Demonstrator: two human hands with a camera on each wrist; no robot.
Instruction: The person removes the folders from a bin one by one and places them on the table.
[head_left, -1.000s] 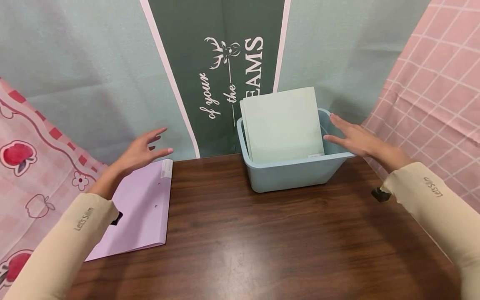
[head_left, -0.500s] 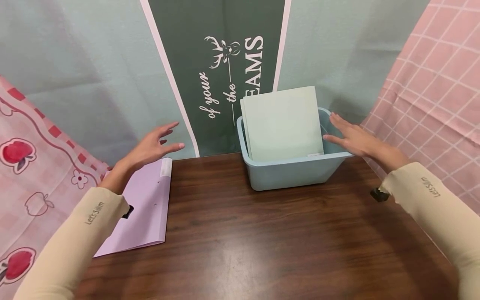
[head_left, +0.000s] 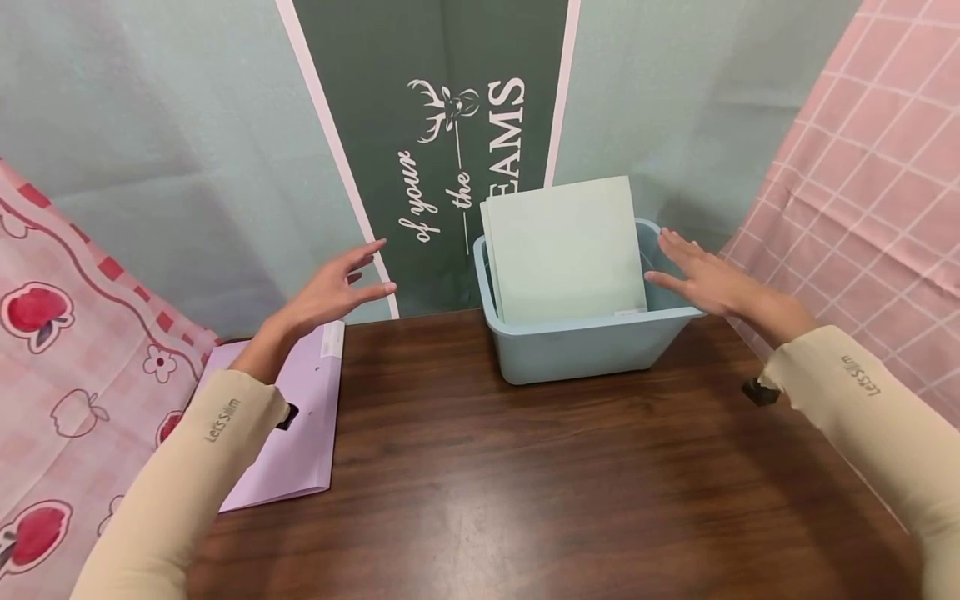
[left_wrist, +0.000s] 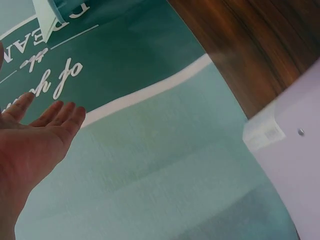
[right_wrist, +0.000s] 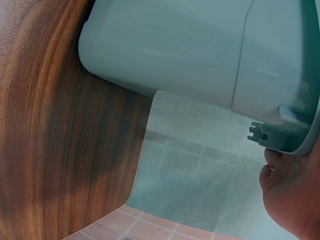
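**One bin of green folders, one purple folder, on a tabletop**

The bin is blue and stands upright near the back of the tabletop, right of centre in the head view. At least two green folders stand in it, leaning and rising well above its rim. They take up its left and middle; a white label shows low on the front one.

The right hand is at the bin's right end, its thumb reaching over the inside. In the right wrist view its fingers lie just under the rim, beside a notched tab. I cannot tell whether they grip the rim or only rest against it.

The left hand hangs in the air between the purple folder and the bin, apart from both, its fingers released, thumb and forefinger spread.

The purple folder lies flat at the left of the tabletop, partly under the left forearm. It carries a pale label at its far right corner and, in the left wrist view, a small round stud.

Both sleeves are cream. Behind everything hangs a grey-green cloth with a dark lettered band; pink cloths flank the tabletop.
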